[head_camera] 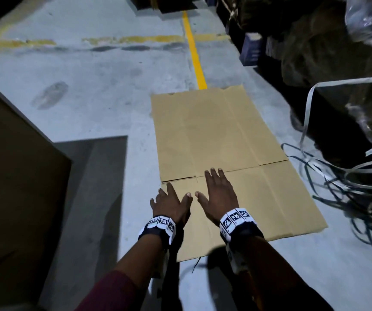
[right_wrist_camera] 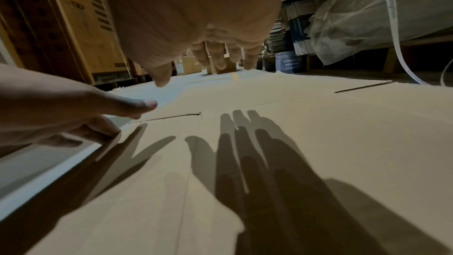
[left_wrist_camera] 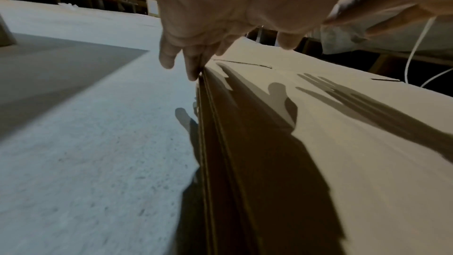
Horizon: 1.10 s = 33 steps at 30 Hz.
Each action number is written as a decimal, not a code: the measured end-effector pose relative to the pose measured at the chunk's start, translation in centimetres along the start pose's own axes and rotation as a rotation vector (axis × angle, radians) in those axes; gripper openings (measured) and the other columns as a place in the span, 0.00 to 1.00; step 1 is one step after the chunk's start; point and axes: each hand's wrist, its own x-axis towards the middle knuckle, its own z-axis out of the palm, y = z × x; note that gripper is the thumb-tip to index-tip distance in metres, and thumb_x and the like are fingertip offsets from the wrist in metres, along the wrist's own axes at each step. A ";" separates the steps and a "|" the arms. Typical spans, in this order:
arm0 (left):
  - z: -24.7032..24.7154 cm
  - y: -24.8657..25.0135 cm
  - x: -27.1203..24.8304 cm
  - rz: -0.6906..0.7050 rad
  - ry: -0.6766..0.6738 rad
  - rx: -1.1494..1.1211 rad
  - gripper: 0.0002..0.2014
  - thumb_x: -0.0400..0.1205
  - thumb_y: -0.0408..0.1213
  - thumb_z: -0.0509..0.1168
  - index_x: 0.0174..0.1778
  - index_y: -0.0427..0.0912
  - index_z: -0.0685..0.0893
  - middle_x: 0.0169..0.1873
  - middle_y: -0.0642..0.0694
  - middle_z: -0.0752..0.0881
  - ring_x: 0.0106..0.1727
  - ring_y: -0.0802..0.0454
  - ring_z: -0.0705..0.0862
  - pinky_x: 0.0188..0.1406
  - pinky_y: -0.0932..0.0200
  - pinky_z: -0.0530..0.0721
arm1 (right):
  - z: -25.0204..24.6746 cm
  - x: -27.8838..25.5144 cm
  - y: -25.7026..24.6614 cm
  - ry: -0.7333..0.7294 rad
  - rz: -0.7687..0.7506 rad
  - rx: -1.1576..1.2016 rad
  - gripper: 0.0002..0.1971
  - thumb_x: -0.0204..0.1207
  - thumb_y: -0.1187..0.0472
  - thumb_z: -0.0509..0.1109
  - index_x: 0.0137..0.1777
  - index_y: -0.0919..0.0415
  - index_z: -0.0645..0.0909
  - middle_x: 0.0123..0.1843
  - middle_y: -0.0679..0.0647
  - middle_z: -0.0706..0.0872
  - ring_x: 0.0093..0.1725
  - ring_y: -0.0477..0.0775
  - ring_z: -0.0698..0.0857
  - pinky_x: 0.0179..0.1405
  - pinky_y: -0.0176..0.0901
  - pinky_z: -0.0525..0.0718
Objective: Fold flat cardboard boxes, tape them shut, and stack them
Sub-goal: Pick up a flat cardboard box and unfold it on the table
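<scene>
Both hands spread open: left hand [head_camera: 170, 204] fingering the near edge of my flat brown cardboard box [head_camera: 216, 135], right hand [head_camera: 219, 194] hovering above. Folding's barely begun; next, lift that edge.

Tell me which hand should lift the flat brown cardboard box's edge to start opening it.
Left, probably. The left hand sits at the flat brown cardboard box's left edge, fingers right at that edge. The right hand hovers open over the panel's middle, away from any edge.
</scene>
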 end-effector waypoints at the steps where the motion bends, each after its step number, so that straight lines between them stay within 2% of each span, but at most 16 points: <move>1: -0.3 0.2 -0.2 0.016 0.027 -0.022 0.44 0.79 0.72 0.48 0.83 0.42 0.58 0.75 0.29 0.73 0.75 0.31 0.72 0.76 0.33 0.65 | -0.2 0.1 0.0 0.005 0.018 0.024 0.39 0.87 0.39 0.57 0.90 0.57 0.50 0.92 0.54 0.49 0.90 0.56 0.42 0.88 0.55 0.53; 5: -0.6 0.3 -1.5 0.155 0.176 -0.226 0.31 0.81 0.59 0.60 0.73 0.43 0.68 0.60 0.40 0.84 0.61 0.35 0.84 0.57 0.46 0.81 | -0.2 0.3 0.3 -0.021 0.066 0.034 0.38 0.88 0.41 0.57 0.90 0.56 0.48 0.92 0.54 0.47 0.90 0.56 0.41 0.88 0.55 0.51; 7: -0.9 0.7 -1.6 0.094 0.185 -0.452 0.35 0.80 0.51 0.68 0.82 0.45 0.64 0.62 0.41 0.86 0.62 0.40 0.85 0.60 0.49 0.83 | -0.2 0.5 0.5 -0.045 0.086 0.026 0.38 0.88 0.42 0.58 0.90 0.57 0.48 0.92 0.55 0.49 0.90 0.58 0.44 0.88 0.55 0.53; 9: -1.8 1.7 -1.5 -0.010 0.089 -0.681 0.35 0.79 0.47 0.74 0.79 0.42 0.69 0.47 0.44 0.88 0.48 0.47 0.88 0.48 0.56 0.86 | 0.0 0.9 0.3 -0.077 0.110 0.090 0.39 0.86 0.42 0.61 0.90 0.59 0.51 0.90 0.56 0.56 0.90 0.60 0.51 0.86 0.56 0.60; 12: -3.2 2.8 -1.5 -0.010 -0.161 -0.815 0.10 0.81 0.39 0.74 0.42 0.35 0.85 0.33 0.40 0.85 0.24 0.55 0.84 0.23 0.62 0.82 | -1.4 0.4 -0.2 -0.156 0.114 0.245 0.40 0.83 0.44 0.67 0.89 0.60 0.57 0.87 0.58 0.66 0.85 0.60 0.64 0.82 0.52 0.68; 14: -4.9 3.4 -1.9 0.014 -0.205 -0.784 0.19 0.82 0.36 0.72 0.24 0.43 0.82 0.25 0.39 0.84 0.22 0.49 0.85 0.27 0.54 0.87 | -4.4 -1.3 -0.9 -0.260 0.123 0.305 0.43 0.79 0.43 0.70 0.88 0.60 0.58 0.86 0.59 0.67 0.84 0.59 0.68 0.78 0.48 0.71; 16: -7.8 4.4 -3.0 0.023 -0.197 -0.730 0.24 0.81 0.38 0.73 0.18 0.45 0.78 0.17 0.44 0.81 0.25 0.44 0.86 0.34 0.50 0.86 | -9.1 -3.8 -2.2 -0.426 0.134 0.321 0.50 0.74 0.35 0.73 0.88 0.61 0.58 0.86 0.60 0.67 0.82 0.60 0.70 0.74 0.49 0.74; 19: -15.3 7.5 -6.2 0.050 -0.193 -0.730 0.23 0.80 0.37 0.74 0.21 0.41 0.73 0.14 0.41 0.77 0.23 0.41 0.87 0.29 0.52 0.83 | -16.6 -7.5 -6.2 -0.494 0.124 0.273 0.53 0.72 0.35 0.75 0.87 0.64 0.56 0.82 0.64 0.70 0.77 0.65 0.75 0.71 0.54 0.78; 21: -20.5 9.9 -8.1 0.113 -0.130 -0.740 0.22 0.76 0.41 0.75 0.21 0.42 0.73 0.16 0.34 0.75 0.21 0.41 0.84 0.27 0.48 0.83 | -21.3 -9.2 -9.6 -0.316 0.167 0.196 0.45 0.79 0.48 0.72 0.87 0.66 0.52 0.79 0.66 0.69 0.75 0.69 0.75 0.69 0.56 0.78; 24: -30.0 13.9 -12.7 0.212 -0.090 -0.790 0.19 0.75 0.45 0.73 0.20 0.46 0.77 0.20 0.42 0.76 0.26 0.48 0.78 0.34 0.51 0.78 | -31.3 -11.4 -13.5 -0.050 0.229 0.121 0.32 0.84 0.62 0.62 0.86 0.61 0.55 0.71 0.65 0.77 0.66 0.69 0.82 0.60 0.58 0.80; 26: -36.8 16.0 -17.0 0.337 -0.129 -0.840 0.10 0.84 0.42 0.68 0.38 0.47 0.90 0.35 0.43 0.88 0.38 0.51 0.82 0.45 0.53 0.79 | -38.8 -12.2 -15.1 -0.003 0.251 0.174 0.28 0.84 0.66 0.57 0.84 0.55 0.60 0.65 0.65 0.83 0.62 0.70 0.85 0.56 0.57 0.82; 27: -39.4 16.6 -18.7 0.402 -0.146 -0.820 0.11 0.86 0.43 0.65 0.58 0.43 0.90 0.53 0.44 0.90 0.52 0.54 0.85 0.55 0.55 0.80 | -42.3 -12.5 -15.7 0.027 0.268 0.213 0.28 0.84 0.67 0.55 0.83 0.52 0.62 0.63 0.65 0.85 0.61 0.70 0.85 0.55 0.57 0.83; 28: -42.2 16.9 -20.5 0.470 -0.171 -0.761 0.21 0.86 0.47 0.64 0.74 0.45 0.81 0.68 0.50 0.84 0.65 0.59 0.81 0.67 0.60 0.77 | -45.9 -12.8 -16.4 0.056 0.267 0.243 0.28 0.83 0.67 0.55 0.83 0.51 0.63 0.62 0.66 0.86 0.61 0.71 0.85 0.55 0.57 0.83; 29: -45.7 17.3 -22.9 0.529 -0.197 -0.699 0.29 0.85 0.54 0.63 0.81 0.48 0.72 0.75 0.56 0.76 0.73 0.64 0.75 0.74 0.65 0.71 | -50.5 -13.3 -17.5 0.094 0.260 0.259 0.29 0.82 0.68 0.57 0.84 0.52 0.64 0.60 0.67 0.86 0.60 0.72 0.85 0.56 0.57 0.82; 31: -51.0 17.4 -26.9 0.636 -0.243 -0.526 0.38 0.79 0.65 0.62 0.84 0.52 0.64 0.78 0.61 0.69 0.76 0.71 0.68 0.74 0.75 0.63 | -58.3 -13.9 -19.7 0.195 0.239 0.275 0.32 0.79 0.70 0.61 0.84 0.53 0.66 0.56 0.68 0.87 0.57 0.73 0.86 0.54 0.58 0.82; 33: -54.0 16.8 -30.2 0.723 -0.218 -0.270 0.49 0.73 0.77 0.59 0.86 0.51 0.60 0.83 0.56 0.64 0.81 0.64 0.63 0.79 0.70 0.58 | -64.6 -14.0 -21.6 0.323 0.241 0.364 0.32 0.76 0.73 0.61 0.81 0.53 0.71 0.52 0.69 0.88 0.53 0.73 0.87 0.52 0.59 0.83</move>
